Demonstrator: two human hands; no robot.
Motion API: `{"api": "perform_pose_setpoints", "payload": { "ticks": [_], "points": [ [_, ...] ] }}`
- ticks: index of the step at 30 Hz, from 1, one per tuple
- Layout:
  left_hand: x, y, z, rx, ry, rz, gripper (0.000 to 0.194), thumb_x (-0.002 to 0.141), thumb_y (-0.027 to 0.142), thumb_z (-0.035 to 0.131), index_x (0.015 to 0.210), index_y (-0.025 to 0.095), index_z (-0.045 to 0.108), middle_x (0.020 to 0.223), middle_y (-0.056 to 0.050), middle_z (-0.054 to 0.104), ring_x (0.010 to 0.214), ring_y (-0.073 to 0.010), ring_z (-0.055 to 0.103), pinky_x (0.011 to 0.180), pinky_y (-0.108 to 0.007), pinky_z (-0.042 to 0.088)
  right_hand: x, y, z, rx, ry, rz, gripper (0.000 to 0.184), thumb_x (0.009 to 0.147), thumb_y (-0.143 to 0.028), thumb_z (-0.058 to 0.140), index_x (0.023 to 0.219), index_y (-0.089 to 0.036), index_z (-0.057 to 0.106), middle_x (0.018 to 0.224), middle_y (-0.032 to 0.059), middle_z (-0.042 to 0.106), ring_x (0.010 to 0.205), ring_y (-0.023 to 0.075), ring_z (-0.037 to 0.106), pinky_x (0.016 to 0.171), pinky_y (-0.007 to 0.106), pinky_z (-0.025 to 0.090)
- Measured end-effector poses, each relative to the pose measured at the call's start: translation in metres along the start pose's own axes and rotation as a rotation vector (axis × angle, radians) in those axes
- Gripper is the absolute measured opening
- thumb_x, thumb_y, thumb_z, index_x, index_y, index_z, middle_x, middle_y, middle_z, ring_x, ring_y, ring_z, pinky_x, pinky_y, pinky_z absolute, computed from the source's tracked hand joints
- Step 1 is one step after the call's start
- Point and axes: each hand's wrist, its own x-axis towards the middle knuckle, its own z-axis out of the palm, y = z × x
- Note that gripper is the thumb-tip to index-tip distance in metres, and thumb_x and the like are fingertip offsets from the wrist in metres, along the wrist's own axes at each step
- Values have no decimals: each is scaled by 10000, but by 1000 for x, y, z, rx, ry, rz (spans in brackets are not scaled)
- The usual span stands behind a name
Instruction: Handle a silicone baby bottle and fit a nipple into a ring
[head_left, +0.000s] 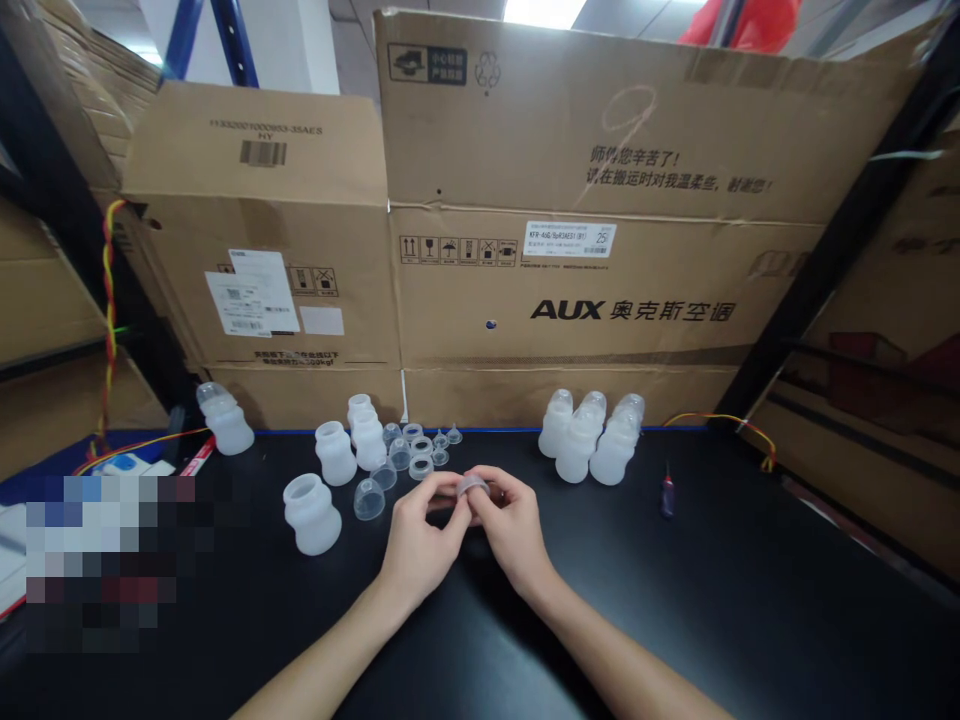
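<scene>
In the middle of the head view, my left hand point(429, 535) and my right hand point(512, 525) meet, fingertips closed around a small translucent baby bottle collar point(472, 487). Fingers cover much of it, so whether a nipple sits inside cannot be made out. Just left of my hands lie clear dome caps point(369, 499), loose collar rings point(421, 466) and small clear nipples point(454, 434). Beyond them stand several open white baby bottles point(335, 455), with another open bottle point(313, 520) nearer me, left of my left hand.
Several capped bottles point(577, 450) stand grouped at the back right, and one capped bottle point(226, 422) at the far left. A dark-handled screwdriver point(667, 497) lies on the black table point(675, 620) at right. Large cardboard point(465, 320) walls the back. The left edge is blurred out.
</scene>
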Motion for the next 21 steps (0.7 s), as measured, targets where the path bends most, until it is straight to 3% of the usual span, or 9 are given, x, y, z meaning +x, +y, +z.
{"api": "perform_pose_setpoints", "payload": {
  "ticks": [8, 15, 21],
  "points": [
    [-9, 1, -5, 80, -138, 196, 445, 857, 137, 627, 1292, 230, 640, 1217, -93, 713, 1044, -267, 731, 888, -394, 653, -1, -12, -6, 0, 24, -11, 186, 760, -272, 704, 903, -154, 718, 740, 37, 751, 657, 180, 696, 614, 282, 611],
    [-16, 4, -5, 155, -216, 262, 594, 863, 100, 596, 1433, 261, 547, 1200, -100, 656, 1092, -279, 686, 903, -399, 650, -3, -11, -8, -17, 77, -17, 126, 742, -208, 638, 858, -199, 590, 626, -17, 709, 538, 151, 647, 527, 246, 543],
    [-18, 5, -4, 168, -241, 283, 592, 902, 111, 584, 1466, 272, 507, 1194, -90, 643, 1082, -256, 677, 923, -380, 631, 0, -11, -12, -55, 85, -24, 111, 738, -197, 637, 822, -209, 566, 589, -51, 640, 533, 139, 606, 526, 237, 525]
  ]
}}
